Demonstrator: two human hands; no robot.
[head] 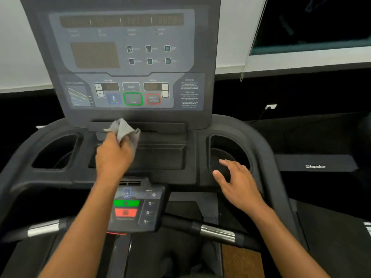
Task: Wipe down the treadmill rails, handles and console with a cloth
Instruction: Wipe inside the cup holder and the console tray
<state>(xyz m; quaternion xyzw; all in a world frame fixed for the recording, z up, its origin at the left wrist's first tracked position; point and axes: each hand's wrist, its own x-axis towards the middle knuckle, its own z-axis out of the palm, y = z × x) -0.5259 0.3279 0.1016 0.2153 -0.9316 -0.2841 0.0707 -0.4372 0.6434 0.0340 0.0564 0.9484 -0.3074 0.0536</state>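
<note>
The treadmill's grey console (124,57) fills the upper middle of the head view, with dark displays and coloured buttons. My left hand (113,155) grips a crumpled grey cloth (125,130) and holds it against the ledge just below the console panel, over the centre tray (160,155). My right hand (236,183) hovers with fingers spread over the right cup holder (228,149), holding nothing. A small lower control panel (138,207) with green and red buttons sits between my forearms. Chrome-banded handles (217,232) run left and right at the bottom.
A left cup holder (58,151) mirrors the right one. Another dark treadmill (315,166) with a white logo stands to the right. A white wall and a dark window (313,27) lie behind. A wall socket (271,106) with a cable sits at right.
</note>
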